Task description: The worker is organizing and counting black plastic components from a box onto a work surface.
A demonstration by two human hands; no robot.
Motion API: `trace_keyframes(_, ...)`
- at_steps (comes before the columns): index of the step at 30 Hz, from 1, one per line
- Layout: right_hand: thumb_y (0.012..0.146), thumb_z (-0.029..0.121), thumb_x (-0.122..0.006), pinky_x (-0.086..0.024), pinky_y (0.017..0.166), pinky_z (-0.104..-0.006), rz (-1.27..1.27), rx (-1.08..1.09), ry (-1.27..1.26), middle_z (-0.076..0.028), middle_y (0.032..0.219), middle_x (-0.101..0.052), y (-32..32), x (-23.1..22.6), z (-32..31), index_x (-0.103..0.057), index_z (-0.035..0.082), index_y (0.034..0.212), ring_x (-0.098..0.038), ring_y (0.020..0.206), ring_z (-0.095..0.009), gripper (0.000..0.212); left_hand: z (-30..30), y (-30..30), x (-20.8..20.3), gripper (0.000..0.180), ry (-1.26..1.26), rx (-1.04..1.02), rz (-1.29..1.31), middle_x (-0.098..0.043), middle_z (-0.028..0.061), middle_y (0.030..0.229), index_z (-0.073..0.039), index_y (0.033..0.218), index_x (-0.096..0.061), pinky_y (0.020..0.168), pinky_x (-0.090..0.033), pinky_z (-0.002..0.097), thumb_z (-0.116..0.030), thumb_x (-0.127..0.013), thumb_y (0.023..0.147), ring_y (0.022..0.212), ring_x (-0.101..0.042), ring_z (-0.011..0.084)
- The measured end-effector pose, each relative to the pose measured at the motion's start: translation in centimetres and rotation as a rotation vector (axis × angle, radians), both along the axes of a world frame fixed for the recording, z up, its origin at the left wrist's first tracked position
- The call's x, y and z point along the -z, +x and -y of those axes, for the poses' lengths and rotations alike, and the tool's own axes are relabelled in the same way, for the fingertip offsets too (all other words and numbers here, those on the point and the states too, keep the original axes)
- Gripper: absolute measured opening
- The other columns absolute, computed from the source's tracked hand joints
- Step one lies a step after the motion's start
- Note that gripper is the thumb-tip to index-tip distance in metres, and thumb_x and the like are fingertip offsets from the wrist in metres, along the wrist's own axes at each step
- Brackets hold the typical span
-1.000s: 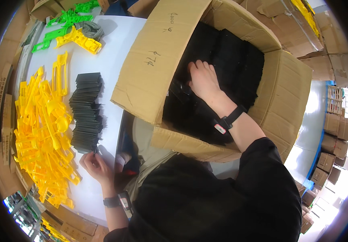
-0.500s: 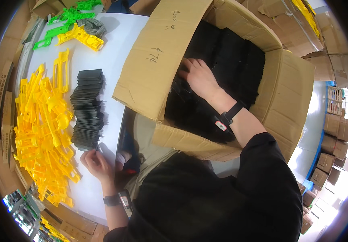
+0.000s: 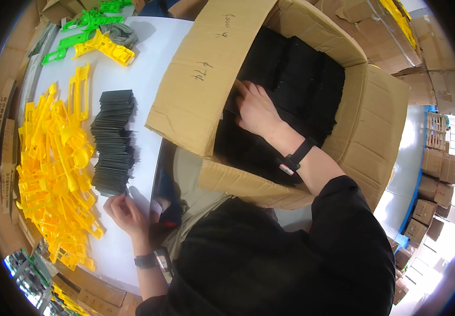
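- Right now your right hand [image 3: 256,108] is down inside the open cardboard box [image 3: 380,116], its fingers [image 3: 239,88] spread flat and pressing on the black flat pieces in the box [image 3: 301,73]; whether they have hold of any one piece, you cannot tell.
- Your left hand [image 3: 124,210] rests on the white surface [image 3: 148,58], fingers loosely curled and holding nothing, just beside the near end of the row of black pieces [image 3: 112,142].
- That row stands on edge, running away from you between the box and the heap of yellow plastic parts [image 3: 53,168].
- At the far end of the surface lie green plastic parts [image 3: 87,23] and one more yellow part [image 3: 103,47].
- A dark watch [image 3: 145,259] sits on your left wrist and a black strap [image 3: 296,156] on your right.
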State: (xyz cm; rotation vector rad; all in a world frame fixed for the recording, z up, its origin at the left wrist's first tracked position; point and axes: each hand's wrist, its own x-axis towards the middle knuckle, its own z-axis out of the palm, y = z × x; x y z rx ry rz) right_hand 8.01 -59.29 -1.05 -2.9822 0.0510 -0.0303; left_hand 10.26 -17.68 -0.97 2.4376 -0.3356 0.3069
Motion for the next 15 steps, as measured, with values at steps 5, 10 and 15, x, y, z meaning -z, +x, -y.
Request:
trace_keyframes(5, 0.06, 0.021, -0.077, -0.035, 0.104, -0.0365, -0.04, 0.03, -0.024, -0.017, 0.14, -0.044, 0.0, -0.3, -0.4, -0.07, -0.002, 0.092, -0.041, 0.126, -0.029, 0.04, -0.3, 0.0, 0.4, 0.007, -0.008, 0.002, -0.001, -0.046, 0.0075, 0.105, 0.001, 0.097, -0.056, 0.063, -0.039, 0.0218, -0.003, -0.055, 0.091, 0.073, -0.046, 0.0114)
trace_keyframes(10, 0.063, 0.026, -0.078, -0.035, 0.103, -0.0383, 0.064, 0.017, -0.056, -0.017, 0.135, -0.046, -0.2, 0.5, -0.4, -0.067, -0.004, 0.085, -0.04, 0.125, -0.03, 0.039, -0.2, -0.1, 0.1, 0.006, -0.028, -0.001, -0.004, -0.046, 0.0072, 0.105, 0.001, 0.096, -0.056, 0.062, -0.039, 0.0218, -0.003, -0.054, 0.091, 0.072, -0.045, 0.0112)
trace_keyframes(15, 0.06, 0.028, -0.079, -0.031, 0.107, -0.0413, 0.038, 0.013, -0.117, -0.016, 0.139, -0.046, 0.0, 0.9, 0.0, -0.071, 0.0, 0.09, -0.038, 0.129, -0.029, 0.042, -0.2, 0.0, 0.1, 0.005, -0.009, 0.007, 0.003, -0.046, 0.0071, 0.105, 0.0, 0.095, -0.056, 0.062, -0.038, 0.0215, -0.002, -0.055, 0.091, 0.071, -0.045, 0.0109)
